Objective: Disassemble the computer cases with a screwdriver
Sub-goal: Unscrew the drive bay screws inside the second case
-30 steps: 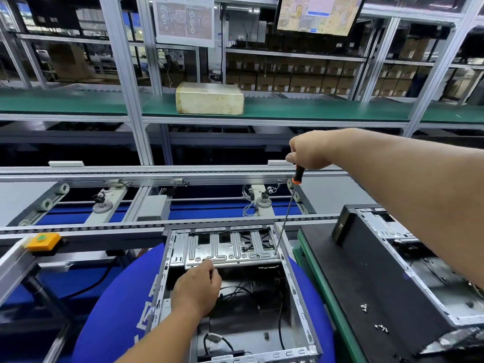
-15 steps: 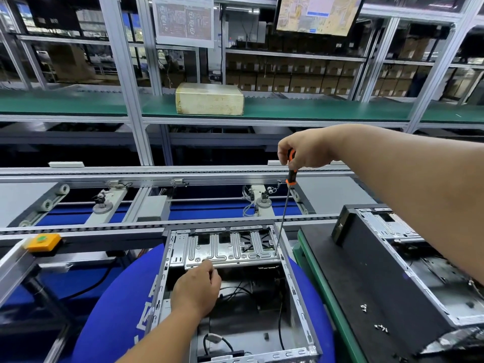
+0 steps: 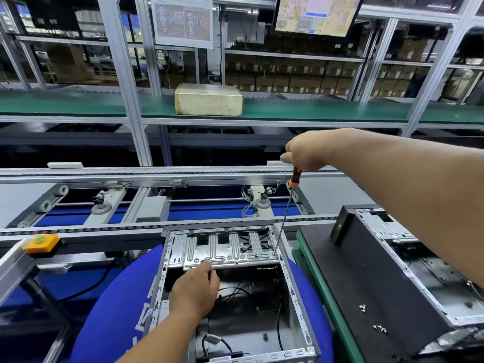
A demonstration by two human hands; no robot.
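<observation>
An open computer case (image 3: 296, 294) lies in front of me on a blue round pad (image 3: 110, 310). A ribbed metal drive bracket (image 3: 225, 251) spans its far end. My right hand (image 3: 306, 150) grips the orange-and-black handle of a long screwdriver (image 3: 284, 216); the shaft slants down and its tip touches the bracket's right end by the case wall. My left hand (image 3: 196, 289) rests on the bracket's near edge, fingers curled over it. Black cables lie inside the case.
A second open case (image 3: 408, 258) lies on a black mat (image 3: 366, 289) at the right, with loose screws (image 3: 379, 328) on the mat. A conveyor rail (image 3: 157, 176) runs behind. An orange button box (image 3: 42, 242) sits at left. A beige box (image 3: 208, 99) stands on the green shelf.
My right hand has shifted a little on the screwdriver handle, swinging left and back; the tip stays at the bracket's right end. My left hand has not moved.
</observation>
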